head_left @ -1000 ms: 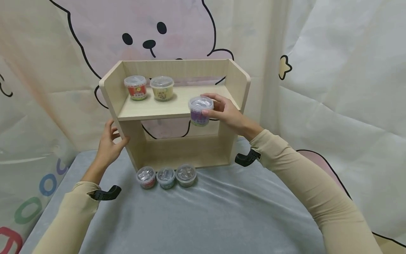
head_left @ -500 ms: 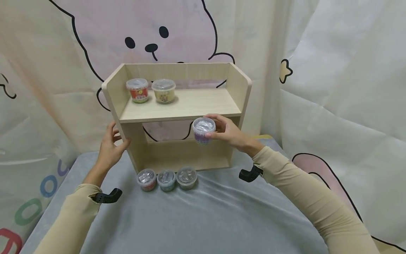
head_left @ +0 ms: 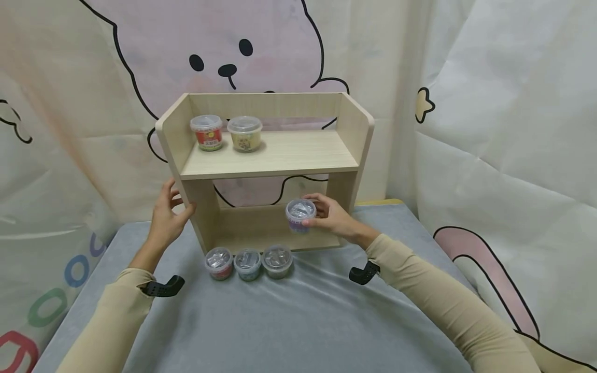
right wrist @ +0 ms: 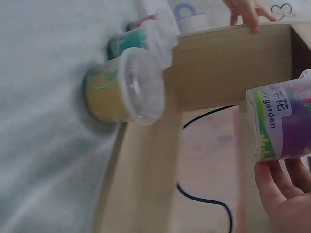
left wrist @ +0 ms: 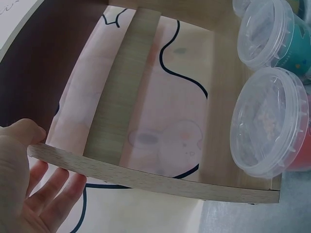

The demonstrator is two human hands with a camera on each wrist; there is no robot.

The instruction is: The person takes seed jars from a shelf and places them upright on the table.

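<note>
Right hand (head_left: 333,220) grips the purple-labelled cup (head_left: 300,215) at the wooden shelf's (head_left: 270,155) lower opening, left hand (head_left: 167,220) clasping its side panel; judged mid-placement, requiring level lowering.

The purple tub (right wrist: 284,124) and right hand (right wrist: 286,196) are cut off by the frame's edge.
</note>
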